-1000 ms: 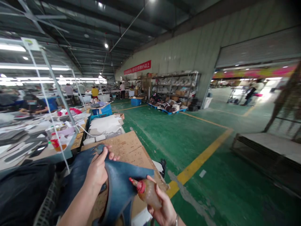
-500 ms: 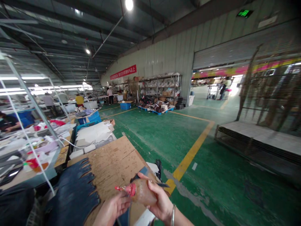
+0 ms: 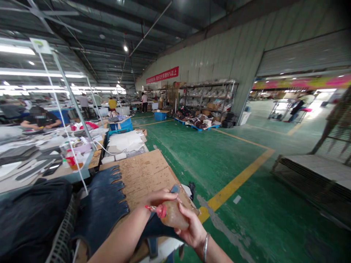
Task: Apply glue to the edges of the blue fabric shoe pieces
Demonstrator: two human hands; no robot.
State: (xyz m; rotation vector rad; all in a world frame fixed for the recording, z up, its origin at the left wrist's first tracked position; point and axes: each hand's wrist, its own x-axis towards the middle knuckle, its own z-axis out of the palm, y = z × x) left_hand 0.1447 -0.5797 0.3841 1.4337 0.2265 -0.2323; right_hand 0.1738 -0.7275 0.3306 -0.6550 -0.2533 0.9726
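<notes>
A cloudy, brownish squeeze bottle (image 3: 173, 215) with a red cap and narrow tip lies tilted in my right hand (image 3: 195, 228), whose fingers wrap round its body. The tip points left. Just behind the bottle, my left hand (image 3: 159, 197) reaches over dark blue material; whether its fingers hold anything is hidden. A brown cardboard sheet (image 3: 148, 171) with dark stains lies under and beyond my hands. Dark blue leather (image 3: 101, 204) with a jagged, slit edge covers its left part.
Black cloth (image 3: 33, 215) lies at the lower left. A cluttered worktable (image 3: 16, 182) stands on the left, with a person (image 3: 41, 118) seated behind it. White sheets (image 3: 127, 140) lie beyond the cardboard. A wire rack (image 3: 309, 175) stands at the right.
The view has turned left. My left hand has moved from beside the bottle's tip to behind the bottle, over the dark blue material. The bottle remains in my right hand.
</notes>
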